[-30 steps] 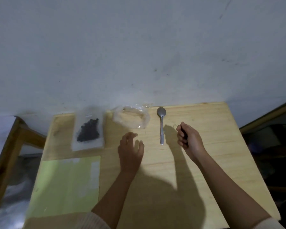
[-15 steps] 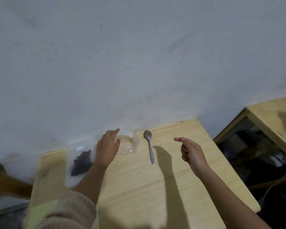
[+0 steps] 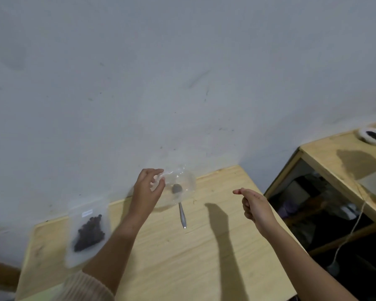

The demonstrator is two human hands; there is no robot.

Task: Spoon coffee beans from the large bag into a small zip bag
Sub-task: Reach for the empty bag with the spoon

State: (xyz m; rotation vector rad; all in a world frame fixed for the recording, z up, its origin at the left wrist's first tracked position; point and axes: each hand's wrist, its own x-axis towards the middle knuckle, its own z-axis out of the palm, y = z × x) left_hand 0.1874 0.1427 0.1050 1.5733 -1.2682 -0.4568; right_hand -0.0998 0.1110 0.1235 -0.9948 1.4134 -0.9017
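A clear bag with dark coffee beans [image 3: 88, 233] lies flat at the table's back left. My left hand [image 3: 147, 187] pinches a small empty clear zip bag [image 3: 179, 185] and holds it lifted above the table, in front of the bowl of a metal spoon [image 3: 182, 215]. The spoon lies on the wood with its handle toward me. My right hand [image 3: 255, 206] hovers to the right of the spoon with loosely curled fingers, index finger pointing left, holding nothing.
The wooden table [image 3: 182, 263] stands against a grey wall. A second wooden table [image 3: 339, 157] at the right carries a white bowl of dark beans [image 3: 372, 136]. Between them is a dark gap with a cord [image 3: 352, 231].
My left hand has reached the small zip bag, pinched it and lifted it to the right over the spoon's bowl. The view has swung right; my right hand stays hovering.
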